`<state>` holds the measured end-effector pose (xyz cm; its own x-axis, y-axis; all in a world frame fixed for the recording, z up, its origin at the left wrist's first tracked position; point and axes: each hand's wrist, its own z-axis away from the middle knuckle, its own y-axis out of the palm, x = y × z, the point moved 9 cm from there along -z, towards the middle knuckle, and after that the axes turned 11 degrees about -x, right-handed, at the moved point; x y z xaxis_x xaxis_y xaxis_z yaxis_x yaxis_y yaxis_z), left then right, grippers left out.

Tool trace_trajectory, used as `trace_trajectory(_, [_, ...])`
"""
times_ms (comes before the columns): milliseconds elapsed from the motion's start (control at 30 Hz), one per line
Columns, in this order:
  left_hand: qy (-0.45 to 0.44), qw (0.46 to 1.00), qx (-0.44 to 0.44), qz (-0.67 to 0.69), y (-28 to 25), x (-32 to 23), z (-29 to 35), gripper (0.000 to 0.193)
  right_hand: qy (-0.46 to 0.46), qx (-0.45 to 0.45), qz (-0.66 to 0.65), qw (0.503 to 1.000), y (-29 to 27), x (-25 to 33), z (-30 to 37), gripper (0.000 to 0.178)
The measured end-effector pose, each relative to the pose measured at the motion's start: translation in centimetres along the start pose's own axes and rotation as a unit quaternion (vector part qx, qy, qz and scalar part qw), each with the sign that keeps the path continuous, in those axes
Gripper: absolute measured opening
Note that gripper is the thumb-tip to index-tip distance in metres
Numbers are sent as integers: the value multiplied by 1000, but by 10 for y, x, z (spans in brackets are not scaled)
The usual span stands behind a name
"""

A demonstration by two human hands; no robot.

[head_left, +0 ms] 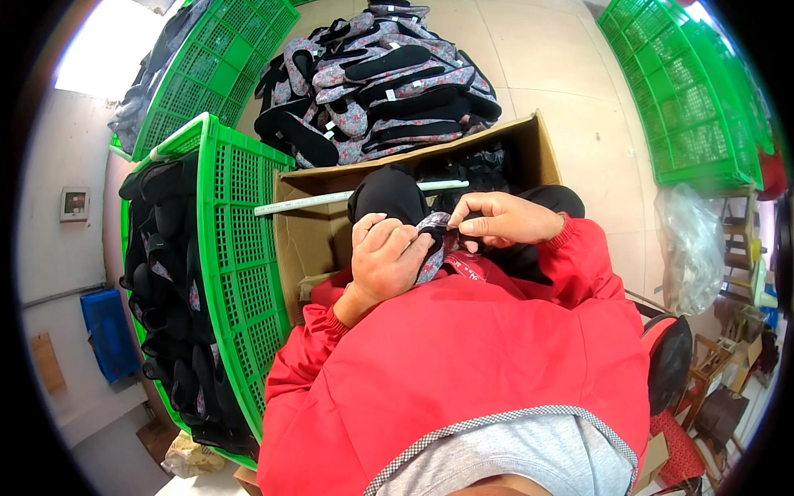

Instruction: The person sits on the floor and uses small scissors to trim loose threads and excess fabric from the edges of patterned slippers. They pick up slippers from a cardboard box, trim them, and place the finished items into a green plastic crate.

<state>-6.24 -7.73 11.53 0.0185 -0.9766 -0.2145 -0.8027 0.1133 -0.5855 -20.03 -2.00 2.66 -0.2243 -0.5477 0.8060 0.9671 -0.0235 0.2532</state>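
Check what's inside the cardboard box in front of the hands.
In the cardboard box: dark shoe pieces at the far end and a white rod across the top. The hands, holding a floral shoe piece, and dark knees cover the rest.

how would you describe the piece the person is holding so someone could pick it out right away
Start at the open cardboard box in front of the person in the red jacket. Just above its near edge, the left hand and right hand pinch one floral-and-black shoe piece; unlike those heaped on the floor, it is alone in the hands.
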Motion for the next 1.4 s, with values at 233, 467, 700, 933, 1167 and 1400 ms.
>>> trace_trajectory(233, [-13,999,-29,14,-11,-3,2,20,12,25,9,1000,7,-1,1,19])
trace_trajectory(467, [-14,999,-32,30,-11,-3,5,20,37,23,67,997,12,-1,-2,17])
trace_trajectory(700, [-8,999,-29,28,-9,-7,6,19,31,14,127,991,10,2,-2,19])
trace_trajectory(933, [1,999,-22,30,-3,-8,11,17,18,14,216,976,11,11,-2,22])
trace_trajectory(1167, [4,999,-11,40,0,-10,12,16,9,20,303,953,11,18,-6,27])
trace_trajectory(1400, [13,999,4,40,5,-13,19,10,-17,23,331,943,11,19,-7,25])
